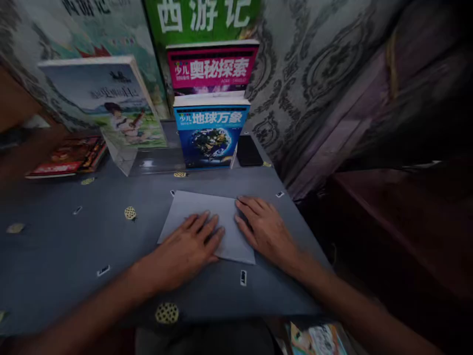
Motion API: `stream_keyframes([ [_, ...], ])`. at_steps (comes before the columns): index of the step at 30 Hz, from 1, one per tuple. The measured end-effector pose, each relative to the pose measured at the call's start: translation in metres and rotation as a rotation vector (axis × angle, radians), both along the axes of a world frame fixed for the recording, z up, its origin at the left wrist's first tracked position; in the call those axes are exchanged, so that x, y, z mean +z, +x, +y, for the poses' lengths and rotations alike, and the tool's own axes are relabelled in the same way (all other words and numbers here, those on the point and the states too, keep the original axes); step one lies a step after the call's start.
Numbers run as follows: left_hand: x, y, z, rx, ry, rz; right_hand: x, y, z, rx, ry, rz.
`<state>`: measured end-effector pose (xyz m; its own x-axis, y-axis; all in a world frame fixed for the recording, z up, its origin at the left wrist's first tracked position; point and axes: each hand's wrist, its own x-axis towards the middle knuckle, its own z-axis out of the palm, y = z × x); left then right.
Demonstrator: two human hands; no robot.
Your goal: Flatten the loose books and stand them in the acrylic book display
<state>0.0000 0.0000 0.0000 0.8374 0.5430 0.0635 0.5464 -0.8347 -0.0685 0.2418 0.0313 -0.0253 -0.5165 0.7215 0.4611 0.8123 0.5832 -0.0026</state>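
One pale sheet (201,203) lies on the desk (129,268), centre of the frame; the left hand (186,251) and right hand (266,231) rest on it, fingers loosely outstretched, grasping nothing; this looks like pressing it flat, the next move calling for even pressure; five books (210,140) stand, upper left to upper centre.
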Motion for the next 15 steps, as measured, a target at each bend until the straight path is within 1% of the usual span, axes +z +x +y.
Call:
stream_keyframes([
  [4,0.009,-0.012,0.009,-0.001,-0.121,-0.023,-0.001,0.004,-0.012,-0.029,-0.002,-0.006],
  [7,0.019,-0.019,0.011,-0.005,-0.212,-0.032,0.000,0.007,-0.024,-0.034,-0.001,0.020],
  [11,0.028,-0.022,0.011,0.014,-0.246,-0.008,0.003,0.006,-0.044,-0.021,0.013,0.089],
  [15,0.027,-0.019,0.014,0.073,-0.239,-0.016,0.006,-0.001,-0.063,0.040,-0.036,0.206],
])
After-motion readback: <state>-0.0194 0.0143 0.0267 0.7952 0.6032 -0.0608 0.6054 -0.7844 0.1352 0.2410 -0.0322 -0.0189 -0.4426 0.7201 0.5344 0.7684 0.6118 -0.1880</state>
